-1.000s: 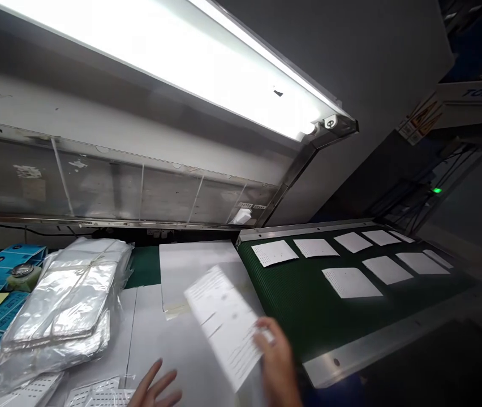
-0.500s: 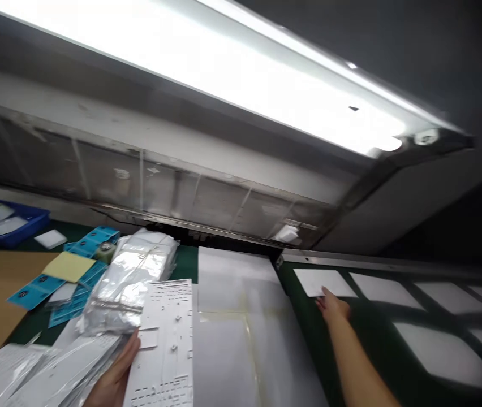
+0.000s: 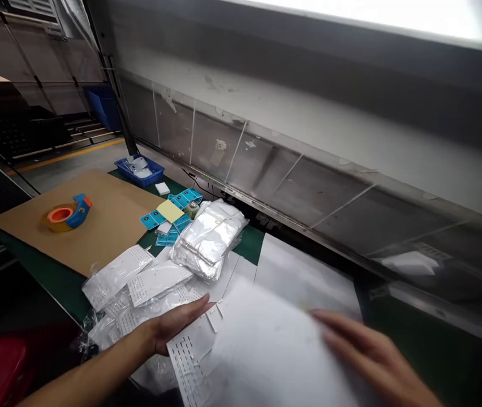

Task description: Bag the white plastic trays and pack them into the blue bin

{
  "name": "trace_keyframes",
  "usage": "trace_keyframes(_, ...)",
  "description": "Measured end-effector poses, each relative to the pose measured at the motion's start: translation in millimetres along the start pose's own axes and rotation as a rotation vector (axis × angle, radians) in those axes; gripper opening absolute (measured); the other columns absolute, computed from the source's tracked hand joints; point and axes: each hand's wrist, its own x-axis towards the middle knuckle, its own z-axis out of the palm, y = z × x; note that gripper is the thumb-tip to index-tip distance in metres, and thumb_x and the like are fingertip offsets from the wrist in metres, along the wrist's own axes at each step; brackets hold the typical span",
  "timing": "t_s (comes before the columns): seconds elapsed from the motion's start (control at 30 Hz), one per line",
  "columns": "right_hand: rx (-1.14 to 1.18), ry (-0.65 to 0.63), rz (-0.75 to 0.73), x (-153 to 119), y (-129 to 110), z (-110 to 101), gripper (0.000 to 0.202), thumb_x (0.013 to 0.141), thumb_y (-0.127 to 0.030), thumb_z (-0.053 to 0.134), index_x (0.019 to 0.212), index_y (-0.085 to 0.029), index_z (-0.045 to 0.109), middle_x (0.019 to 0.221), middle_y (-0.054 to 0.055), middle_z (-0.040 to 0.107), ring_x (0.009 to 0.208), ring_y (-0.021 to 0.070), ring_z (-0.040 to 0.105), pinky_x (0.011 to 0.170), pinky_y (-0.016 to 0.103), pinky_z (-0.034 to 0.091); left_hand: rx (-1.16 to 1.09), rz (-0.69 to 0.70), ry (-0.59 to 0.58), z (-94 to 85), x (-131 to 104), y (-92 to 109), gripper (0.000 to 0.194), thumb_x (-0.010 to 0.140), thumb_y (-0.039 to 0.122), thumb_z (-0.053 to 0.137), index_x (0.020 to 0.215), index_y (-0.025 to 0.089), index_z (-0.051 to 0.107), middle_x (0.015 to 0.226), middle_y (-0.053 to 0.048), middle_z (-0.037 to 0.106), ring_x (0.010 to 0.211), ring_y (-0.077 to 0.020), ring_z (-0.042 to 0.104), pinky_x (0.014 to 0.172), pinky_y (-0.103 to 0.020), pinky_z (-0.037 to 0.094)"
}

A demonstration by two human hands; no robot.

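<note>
My left hand grips a white plastic panel with rows of slots, its thumb along the upper edge. A white sheet, blurred by motion, overlaps the panel's right part. At the sheet's right edge, my right hand has hold of it, fingers stretched along the edge. Left of my left hand lie several slotted white panels in clear bags. Beyond them rests a tied stack of clear plastic bags.
On a brown cardboard sheet sits a tape dispenser. Blue labels, a yellow note and a small blue tray lie behind. White board covers part of the green bench. A grimy ledge runs along the back.
My right hand has come back from the row of white sheets at the right, bringing one sheet over the panel in my left hand. The view has swung left.
</note>
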Motion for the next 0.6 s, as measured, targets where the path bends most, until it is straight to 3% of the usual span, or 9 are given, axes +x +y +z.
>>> trace_keyframes(0.07,-0.066,-0.368,-0.184,-3.8,-46.4,35.9,0.025,0.076,-0.032,0.063,0.100,-0.030,0.069,0.104,0.005,0.068,0.093,0.0258,0.061,0.081,0.035,0.049,0.083,-0.052,-0.028,0.3,0.2,-3.4,0.056,0.087,0.055,0.036,0.117,0.012,0.057,0.105,-0.011,0.065,0.099,-0.0223,0.059,0.090,-0.031,0.039)
trace_keyframes(0.1,-0.084,-0.492,-0.271,-2.6,-66.2,50.6,0.024,0.082,-0.029,0.055,0.103,-0.031,0.068,0.102,0.003,0.068,0.092,0.0235,0.061,0.081,0.034,0.048,0.134,-0.083,-0.044,0.9,-0.3,-4.7,0.054,0.088,0.054,0.037,0.116,0.013,0.057,0.104,-0.010,0.065,0.099,-0.0212,0.058,0.090,-0.030,0.039)
trace_keyframes(0.2,-0.194,-0.648,-0.479,7.4,-95.5,77.9,0.030,0.087,-0.019,0.047,0.104,-0.033,0.066,0.090,-0.001,0.069,0.086,0.0180,0.060,0.088,0.036,0.042,0.282,-0.134,-0.061,2.8,-5.4,-6.7,0.042,0.087,0.044,0.047,0.112,0.013,0.060,0.103,-0.008,0.064,0.100,-0.0193,0.056,0.087,-0.027,0.039)
trace_keyframes(0.27,-0.303,-0.536,-0.531,9.6,-89.5,87.0,0.027,0.086,-0.021,0.049,0.105,-0.033,0.065,0.089,-0.001,0.068,0.087,0.0179,0.059,0.093,0.040,0.039,0.282,-0.117,-0.080,2.8,-10.5,-7.1,0.038,0.083,0.036,0.055,0.114,0.014,0.059,0.107,-0.008,0.063,0.101,-0.0208,0.055,0.086,-0.028,0.039)
trace_keyframes(0.37,-0.425,-0.065,-0.484,-6.6,-59.1,105.0,0.033,0.087,-0.027,0.049,0.119,-0.028,0.055,0.110,0.005,0.062,0.104,0.0230,0.055,0.094,0.045,0.042,0.147,-0.034,-0.103,0.3,-15.0,-12.2,0.045,0.077,0.025,0.060,0.121,0.015,0.053,0.107,-0.010,0.063,0.099,-0.0247,0.058,0.087,-0.035,0.040)
trace_keyframes(0.43,-0.439,0.198,-0.483,-28.4,-34.8,128.0,0.043,0.086,-0.033,0.049,0.128,-0.024,0.045,0.124,0.010,0.054,0.116,0.0265,0.049,0.092,0.045,0.045,0.042,0.059,-0.040,-2.3,-12.9,-21.1,0.047,0.076,0.021,0.058,0.122,0.016,0.051,0.102,-0.011,0.064,0.093,-0.0253,0.061,0.085,-0.037,0.042)
trace_keyframes(0.53,-0.565,0.280,-0.600,-62.7,-1.9,178.0,0.055,0.081,-0.043,0.053,0.130,-0.022,0.042,0.129,0.013,0.051,0.120,0.0353,0.045,0.092,0.054,0.044,-0.108,0.183,0.103,-3.9,-1.2,-41.3,0.043,0.080,0.024,0.053,0.123,0.018,0.048,0.100,-0.011,0.065,0.090,-0.0245,0.062,0.082,-0.037,0.044)
trace_keyframes(0.6,-0.712,0.294,-0.623,-77.5,15.2,211.2,0.051,0.081,-0.036,0.053,0.129,-0.023,0.044,0.127,0.013,0.054,0.119,0.0389,0.046,0.091,0.059,0.042,-0.148,0.221,0.188,-2.3,8.8,-56.5,0.040,0.083,0.029,0.052,0.121,0.018,0.047,0.101,-0.010,0.064,0.090,-0.0226,0.062,0.081,-0.034,0.045)
